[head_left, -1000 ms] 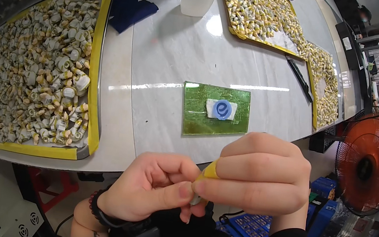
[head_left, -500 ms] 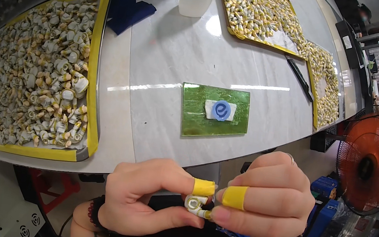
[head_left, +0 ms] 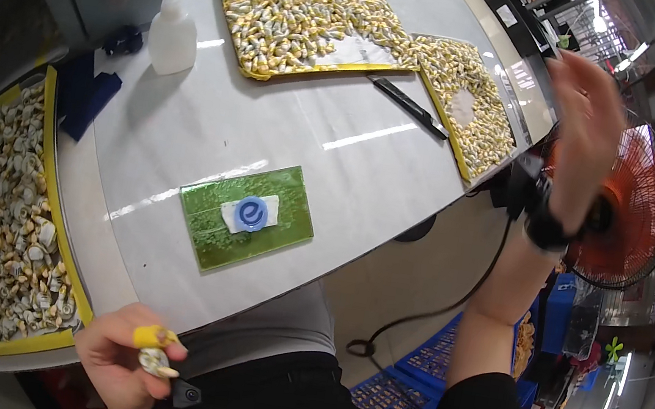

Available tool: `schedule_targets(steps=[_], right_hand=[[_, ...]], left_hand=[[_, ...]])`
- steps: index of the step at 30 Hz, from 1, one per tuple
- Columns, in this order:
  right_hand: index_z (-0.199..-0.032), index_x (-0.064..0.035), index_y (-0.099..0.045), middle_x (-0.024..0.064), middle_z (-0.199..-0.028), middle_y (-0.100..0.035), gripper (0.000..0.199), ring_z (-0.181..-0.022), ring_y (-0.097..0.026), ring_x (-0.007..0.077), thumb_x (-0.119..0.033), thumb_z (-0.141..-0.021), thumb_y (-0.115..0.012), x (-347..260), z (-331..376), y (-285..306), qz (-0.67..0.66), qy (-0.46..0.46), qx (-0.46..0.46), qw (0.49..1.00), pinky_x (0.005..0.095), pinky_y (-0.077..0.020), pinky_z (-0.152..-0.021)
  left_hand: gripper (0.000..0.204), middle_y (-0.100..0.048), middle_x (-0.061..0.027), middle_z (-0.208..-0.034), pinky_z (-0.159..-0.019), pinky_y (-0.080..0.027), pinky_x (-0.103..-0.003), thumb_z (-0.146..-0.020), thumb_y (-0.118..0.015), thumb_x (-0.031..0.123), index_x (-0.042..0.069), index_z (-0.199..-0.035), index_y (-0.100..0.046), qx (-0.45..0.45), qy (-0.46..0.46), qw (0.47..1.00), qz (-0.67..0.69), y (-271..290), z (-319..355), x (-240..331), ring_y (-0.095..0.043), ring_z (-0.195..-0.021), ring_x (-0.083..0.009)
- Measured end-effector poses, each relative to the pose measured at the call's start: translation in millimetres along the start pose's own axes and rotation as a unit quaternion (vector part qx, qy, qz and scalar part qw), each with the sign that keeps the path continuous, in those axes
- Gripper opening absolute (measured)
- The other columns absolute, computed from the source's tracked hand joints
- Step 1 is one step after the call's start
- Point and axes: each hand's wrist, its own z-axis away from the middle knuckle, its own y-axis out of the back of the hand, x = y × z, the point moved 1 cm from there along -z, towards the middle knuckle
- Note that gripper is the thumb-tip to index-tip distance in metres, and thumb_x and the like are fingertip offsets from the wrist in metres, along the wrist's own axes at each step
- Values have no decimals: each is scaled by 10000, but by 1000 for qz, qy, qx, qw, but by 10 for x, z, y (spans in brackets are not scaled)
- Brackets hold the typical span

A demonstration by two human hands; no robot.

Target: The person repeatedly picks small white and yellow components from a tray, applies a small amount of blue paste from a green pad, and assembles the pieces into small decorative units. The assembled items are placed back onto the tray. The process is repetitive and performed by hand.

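Low on the left, my left hand [head_left: 121, 360] pinches a small white-and-yellow part [head_left: 153, 362] with a pale pointed tip between thumb and a finger wrapped in yellow tape. It hangs by the table's front edge, near a tray [head_left: 57, 179] edged in yellow tape and filled with similar parts. My right hand [head_left: 586, 130] is raised at the far right in front of the fan, slightly blurred. Its fingers stretch upward and no object shows in it; a dark band circles the wrist. On the table, a green glass plate [head_left: 209, 250] bears a white pad [head_left: 271, 211] with a round blue piece [head_left: 250, 214] on it.
Farther back lie two trays of small yellow-and-white pieces [head_left: 289, 14] [head_left: 481, 100], with a black pen-like tool [head_left: 409, 106] beside them. A white squeeze bottle [head_left: 172, 39] stands at the left. An orange fan [head_left: 625, 217] and blue crates [head_left: 428, 353] are at the right.
My hands have parted: the right left the small part and rose to the far right; the left moved lower left with it. My view has shifted toward the right.
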Motion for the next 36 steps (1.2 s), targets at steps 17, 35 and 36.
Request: schedule_targets(steps=[17,35,36], right_hand=[[-868,-5,-626,152,-789,-637,169,-735,-619,254,-85,-719,-634,1677,182,-617,165,-130,-356,911,327,-485,-670],[-808,6,-595,91,-657,-579,149,-653,-578,183,-99,-714,-645,1629,112,-549,162,-125,-309,929,284,-473,-618],[-834,5,-581,76,-677,-594,132,-637,-569,143,-92,-751,-618,1575,114,-527,99,-74,-261,957,272,-466,-592]], left_hand=[[397,-634,-140,-771,-604,-474,-217,-653,-834,175,-1,-887,-567,-18,38,997,67,44,-74,19,-607,-681,-156],[408,-643,-158,-784,-606,-507,-248,-603,-849,89,-23,-891,-583,-48,28,992,115,66,-91,-4,-641,-711,-190],[410,-643,-158,-785,-605,-510,-253,-598,-851,90,-26,-888,-585,-52,30,991,120,62,-98,-5,-644,-711,-194]])
